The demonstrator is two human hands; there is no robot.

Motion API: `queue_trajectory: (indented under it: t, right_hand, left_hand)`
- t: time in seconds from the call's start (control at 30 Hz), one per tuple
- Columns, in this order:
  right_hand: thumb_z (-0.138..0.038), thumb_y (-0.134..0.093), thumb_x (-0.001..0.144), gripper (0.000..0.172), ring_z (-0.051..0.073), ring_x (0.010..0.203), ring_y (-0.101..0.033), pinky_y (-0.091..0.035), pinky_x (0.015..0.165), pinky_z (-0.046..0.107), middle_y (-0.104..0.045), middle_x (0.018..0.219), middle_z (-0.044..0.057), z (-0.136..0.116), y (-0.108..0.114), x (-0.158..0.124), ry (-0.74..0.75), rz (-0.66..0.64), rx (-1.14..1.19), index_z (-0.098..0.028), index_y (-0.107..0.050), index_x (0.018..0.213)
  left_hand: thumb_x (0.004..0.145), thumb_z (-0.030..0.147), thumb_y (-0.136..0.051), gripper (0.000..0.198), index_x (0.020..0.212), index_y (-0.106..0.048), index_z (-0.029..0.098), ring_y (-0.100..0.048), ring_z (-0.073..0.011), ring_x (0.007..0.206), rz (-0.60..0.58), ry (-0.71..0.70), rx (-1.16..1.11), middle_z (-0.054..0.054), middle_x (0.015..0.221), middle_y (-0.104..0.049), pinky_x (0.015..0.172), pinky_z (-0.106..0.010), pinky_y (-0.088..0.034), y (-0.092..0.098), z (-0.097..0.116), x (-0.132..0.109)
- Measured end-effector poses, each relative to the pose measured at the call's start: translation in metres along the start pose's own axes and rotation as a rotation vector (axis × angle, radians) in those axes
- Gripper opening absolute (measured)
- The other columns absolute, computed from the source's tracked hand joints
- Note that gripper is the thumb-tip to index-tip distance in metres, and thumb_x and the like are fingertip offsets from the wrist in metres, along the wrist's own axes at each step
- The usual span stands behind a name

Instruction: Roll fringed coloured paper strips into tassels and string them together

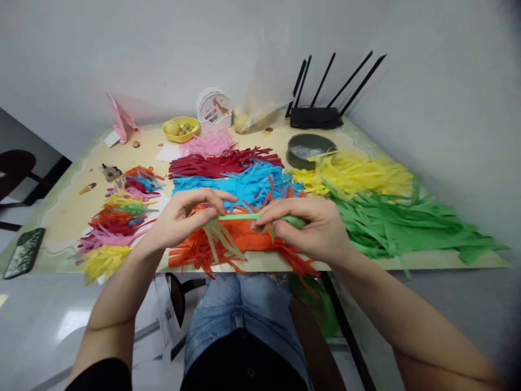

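Observation:
My left hand (185,216) and my right hand (311,228) hold one strip of fringed green paper (240,217) between them, just above the table's near edge. Both hands pinch its folded top edge, and its cut fringes hang down between them. Under the hands lies a pile of orange fringed paper (240,244), partly hanging over the edge. Beyond it lie blue (244,182) and dark red (222,163) fringed sheets.
A green fringed pile (402,225) and a yellow one (358,174) lie at the right. Finished mixed-colour tassels (118,217) lie at the left, with a phone (24,252) at the corner. At the back stand a router (315,117), a dark tin (311,149), a yellow bowl (180,129) and a clock (214,110).

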State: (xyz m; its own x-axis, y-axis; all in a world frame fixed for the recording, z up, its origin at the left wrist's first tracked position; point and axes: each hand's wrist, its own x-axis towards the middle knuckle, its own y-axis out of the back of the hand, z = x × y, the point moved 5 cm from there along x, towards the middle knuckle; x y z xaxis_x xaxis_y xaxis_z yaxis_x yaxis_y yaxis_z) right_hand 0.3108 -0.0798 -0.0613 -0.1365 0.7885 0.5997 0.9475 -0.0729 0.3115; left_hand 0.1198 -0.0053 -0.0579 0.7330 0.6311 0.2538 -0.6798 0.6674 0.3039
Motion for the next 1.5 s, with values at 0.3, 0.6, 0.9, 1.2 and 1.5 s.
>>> queue_trajectory:
  t: [0.3,0.6,0.9,1.2,1.5]
  right_hand:
    - [-0.006,-0.058,0.084,0.027,0.014,0.084,-0.077,-0.059,0.081,0.022,-0.081,0.088,0.001,-0.001,-0.001,-0.004,0.183,-0.163,-0.21,-0.022,-0.077,0.094]
    - [-0.055,-0.067,0.089,0.039,0.018,0.075,-0.073,-0.055,0.076,0.031,-0.08,0.079,0.006,0.049,-0.031,0.026,-0.488,-0.446,0.334,-0.017,-0.075,0.082]
    - [-0.051,-0.076,0.084,0.035,0.013,0.066,-0.067,-0.052,0.072,0.028,-0.076,0.07,0.002,0.048,-0.057,0.043,-0.398,-0.16,0.579,-0.018,-0.069,0.079]
    - [-0.034,-0.06,0.095,0.015,0.013,0.07,-0.066,-0.05,0.071,0.026,-0.072,0.075,-0.002,0.053,-0.066,0.083,-0.211,-0.05,0.366,-0.021,-0.053,0.099]
    - [-0.02,-0.055,0.095,0.015,0.018,0.091,-0.068,-0.051,0.083,0.028,-0.076,0.098,0.008,0.145,0.044,0.122,-0.228,0.106,-0.427,-0.014,-0.069,0.093]
  left_hand:
    - [0.099,0.028,-0.056,0.021,0.091,-0.074,0.019,-0.07,-0.0162,0.079,-0.182,-0.13,0.617,-0.004,0.086,-0.078,0.077,-0.028,-0.051,-0.012,0.006,0.008]
    - [0.094,0.019,-0.068,0.023,0.114,-0.071,0.031,-0.071,-0.0194,0.105,0.209,-0.818,1.074,0.001,0.108,-0.08,0.11,-0.046,-0.04,-0.005,-0.001,-0.006]
    - [0.091,0.016,-0.07,0.016,0.101,-0.077,0.026,-0.071,-0.0199,0.095,0.556,-0.495,0.802,-0.002,0.089,-0.08,0.093,-0.039,-0.05,0.007,-0.017,-0.007]
    - [0.09,0.04,-0.072,0.023,0.092,-0.082,0.02,-0.072,-0.0233,0.097,0.635,-0.126,0.155,-0.007,0.097,-0.079,0.094,-0.037,-0.056,0.037,-0.039,0.019]
    - [0.087,0.022,-0.062,0.01,0.08,-0.068,0.022,-0.071,-0.0173,0.082,1.154,-0.395,-0.075,0.001,0.079,-0.073,0.093,-0.039,-0.057,0.072,-0.055,0.014]
